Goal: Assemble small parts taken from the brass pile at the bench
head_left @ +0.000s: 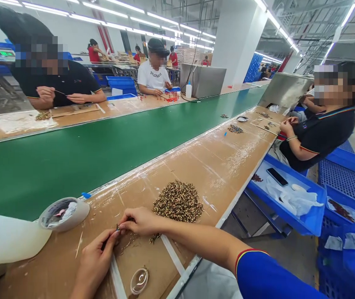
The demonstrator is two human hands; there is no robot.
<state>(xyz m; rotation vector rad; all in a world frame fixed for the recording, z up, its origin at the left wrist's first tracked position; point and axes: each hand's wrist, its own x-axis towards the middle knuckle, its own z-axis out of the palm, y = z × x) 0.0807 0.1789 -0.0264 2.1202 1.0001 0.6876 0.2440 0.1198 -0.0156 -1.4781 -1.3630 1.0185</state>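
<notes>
**Right hand** (pixel 140 222): fingers (pixel 125 220) closed in a tight pinch on the upper end of a thin dark piece (pixel 117 227); blue sleeve on the arm.

**Left hand** (pixel 94 261): fingers (pixel 110 237) curled closed around the lower part of the same piece, with much of it hidden by the grip.

**Piece position:** between both hands, low over the table (pixel 214 166), just left of a bead pile (pixel 179 201).

**Long axis:** slanted from lower left to upper right, upper end toward the bead pile; exact form too small to tell.

**Handling (judgement):** probably light, slim and fairly stiff, yet fragile and easy to drop; best held by fingertip pinch near its ends.

**Things:** loose beads (pixel 155 238) beside the right hand; thin wooden stick (pixel 79 244) near the left hand; clear round lid (pixel 139 280) below.

**Rest:** white jug (pixel 6 241); round white tub (pixel 64 214); green conveyor belt (pixel 55 174); blue tray (pixel 289 216) holding a phone (pixel 277 177); co-workers (pixel 320 133) along the line.
</notes>
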